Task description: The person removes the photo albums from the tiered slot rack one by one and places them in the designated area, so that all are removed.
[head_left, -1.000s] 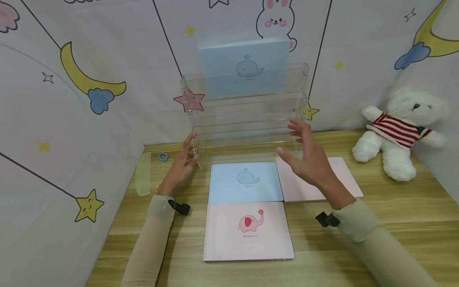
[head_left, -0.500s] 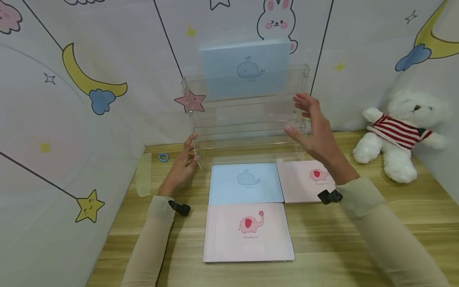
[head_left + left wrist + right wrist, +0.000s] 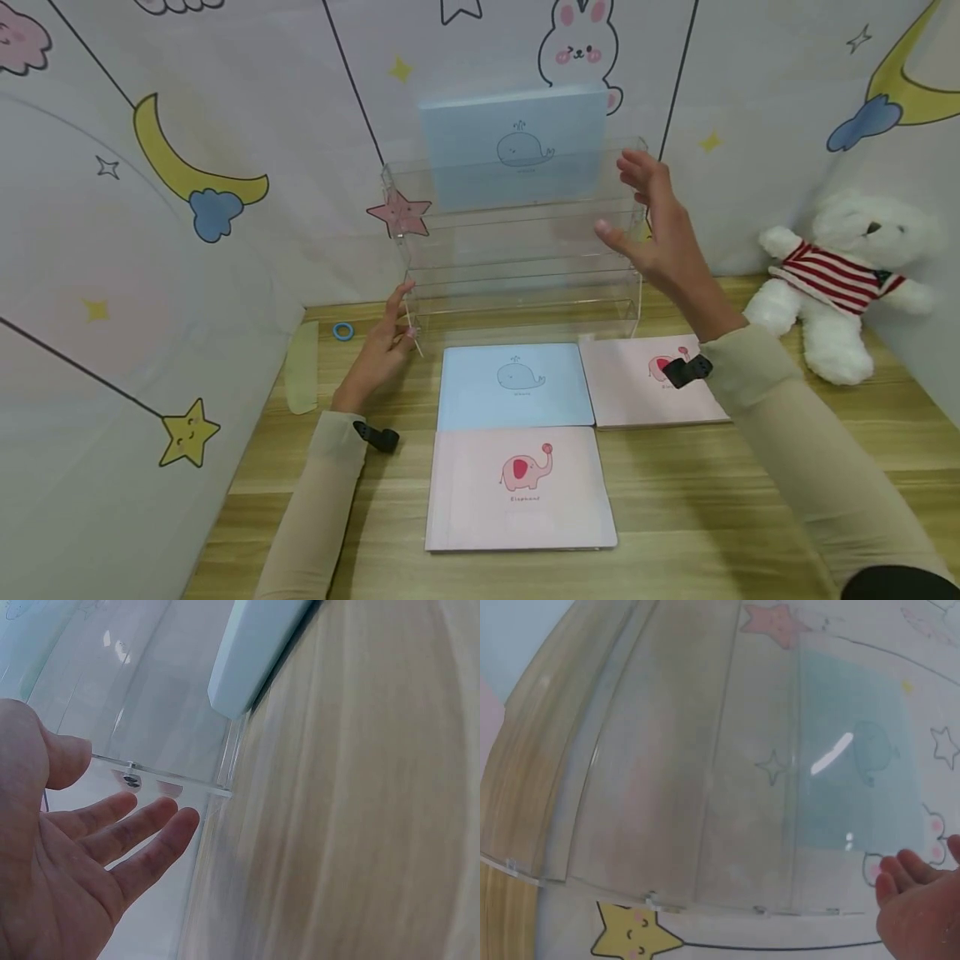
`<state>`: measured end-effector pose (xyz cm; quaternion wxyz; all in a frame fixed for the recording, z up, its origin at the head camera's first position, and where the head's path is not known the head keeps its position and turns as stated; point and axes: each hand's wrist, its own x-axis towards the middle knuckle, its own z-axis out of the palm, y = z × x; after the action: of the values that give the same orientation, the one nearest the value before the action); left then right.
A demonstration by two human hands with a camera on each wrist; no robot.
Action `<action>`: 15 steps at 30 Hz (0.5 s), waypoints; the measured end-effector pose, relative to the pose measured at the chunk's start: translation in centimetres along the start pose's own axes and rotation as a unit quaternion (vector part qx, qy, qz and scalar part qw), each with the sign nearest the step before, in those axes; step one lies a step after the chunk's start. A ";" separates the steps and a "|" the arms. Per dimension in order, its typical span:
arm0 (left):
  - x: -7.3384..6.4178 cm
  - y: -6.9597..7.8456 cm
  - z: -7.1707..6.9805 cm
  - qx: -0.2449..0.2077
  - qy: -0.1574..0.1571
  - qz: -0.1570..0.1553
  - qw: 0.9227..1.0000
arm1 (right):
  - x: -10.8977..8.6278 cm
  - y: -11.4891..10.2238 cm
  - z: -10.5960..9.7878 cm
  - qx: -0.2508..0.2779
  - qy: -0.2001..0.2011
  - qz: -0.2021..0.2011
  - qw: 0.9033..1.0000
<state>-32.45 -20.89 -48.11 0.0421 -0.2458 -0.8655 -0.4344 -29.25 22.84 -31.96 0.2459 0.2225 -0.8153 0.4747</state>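
Observation:
A clear acrylic tiered rack (image 3: 517, 237) stands against the back wall. On its top tier leans a pale blue book (image 3: 468, 150) with a whale drawing. My left hand (image 3: 378, 354) holds the rack's lower left side panel, thumb and fingers on either side of the edge in the left wrist view. Beside the rack's upper right end, my right hand (image 3: 660, 237) is raised with fingers extended and thumb apart, holding nothing. Flat before the rack lie another blue whale book (image 3: 476, 400), a pink elephant book (image 3: 472, 517) nearer me, and a second pink one (image 3: 618, 392) partly hidden by my right wrist.
A white teddy bear (image 3: 798, 325) in a striped shirt sits at the right. At the left, a blue ring (image 3: 342, 332) lies near a yellowish strip (image 3: 302, 367) on the wood-grain table (image 3: 675, 517). A printed cloth wall (image 3: 480, 50) closes the back.
My right hand has moved up along the rack's right side, from its lower tiers to the top one, uncovering more of the pink book. My left hand stays at the lower left panel.

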 end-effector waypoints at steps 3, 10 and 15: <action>0.0 -0.1 0.0 -0.001 -0.001 0.003 1.000 | 0.7 0.1 -0.3 0.018 0.002 -0.001 1.000; -0.1 0.1 -0.1 -0.004 0.003 0.003 1.000 | 2.0 0.7 -0.8 0.110 0.011 0.008 0.994; -0.1 0.1 0.0 -0.004 -0.001 -0.004 1.000 | 2.7 1.1 -1.0 0.155 0.025 0.012 0.988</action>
<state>-32.30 -20.90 -48.02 0.0380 -0.2431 -0.8648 -0.4377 -31.85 23.93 -30.60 0.2233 0.2361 -0.7281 0.6035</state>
